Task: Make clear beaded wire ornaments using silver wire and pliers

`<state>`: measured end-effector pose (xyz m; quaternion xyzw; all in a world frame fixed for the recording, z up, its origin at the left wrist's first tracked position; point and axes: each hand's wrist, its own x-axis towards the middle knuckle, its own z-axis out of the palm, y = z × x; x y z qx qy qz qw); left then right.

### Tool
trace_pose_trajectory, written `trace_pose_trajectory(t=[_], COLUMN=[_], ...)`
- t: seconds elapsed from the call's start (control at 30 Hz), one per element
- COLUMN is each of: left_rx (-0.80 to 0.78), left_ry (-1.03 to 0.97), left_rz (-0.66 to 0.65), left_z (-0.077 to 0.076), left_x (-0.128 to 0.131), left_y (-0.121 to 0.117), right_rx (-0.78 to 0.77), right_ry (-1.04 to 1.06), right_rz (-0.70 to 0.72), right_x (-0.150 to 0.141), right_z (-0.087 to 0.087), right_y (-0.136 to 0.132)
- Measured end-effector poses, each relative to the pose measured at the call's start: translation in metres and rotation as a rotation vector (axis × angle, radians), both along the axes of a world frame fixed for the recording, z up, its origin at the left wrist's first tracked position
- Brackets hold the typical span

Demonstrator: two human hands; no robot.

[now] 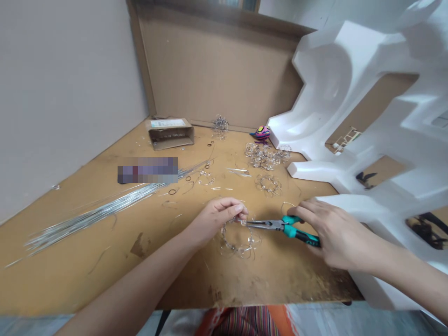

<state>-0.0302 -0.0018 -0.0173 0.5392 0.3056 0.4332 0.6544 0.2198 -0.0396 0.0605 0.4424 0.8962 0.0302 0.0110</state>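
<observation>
My left hand is closed in a pinch on a round wire ornament of small loops that lies on the brown board. My right hand is wrapped round the teal handles of needle-nose pliers. The pliers' thin jaws point left and meet the wire at my left fingertips.
A long bundle of straight silver wires runs along the left of the cardboard table. Finished wire ornaments and loose rings lie at the back. A small open cardboard box stands at back left. White foam packing fills the right side.
</observation>
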Motion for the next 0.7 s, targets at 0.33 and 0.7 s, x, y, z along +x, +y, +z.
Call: trace_pose_trajectory(t=[0.33, 0.7], left_rx=[0.019, 0.028], left_ry=[-0.05, -0.038], left_rz=[-0.047, -0.068], left_z=[-0.003, -0.001], left_x=[0.0, -0.001], left_y=[-0.002, -0.004], right_rx=[-0.223, -0.476], right_ry=[0.1, 0.147], right_rz=[-0.123, -0.245], right_x=[0.0, -0.004], right_z=[0.004, 0.009], right_y=[-0.008, -0.014])
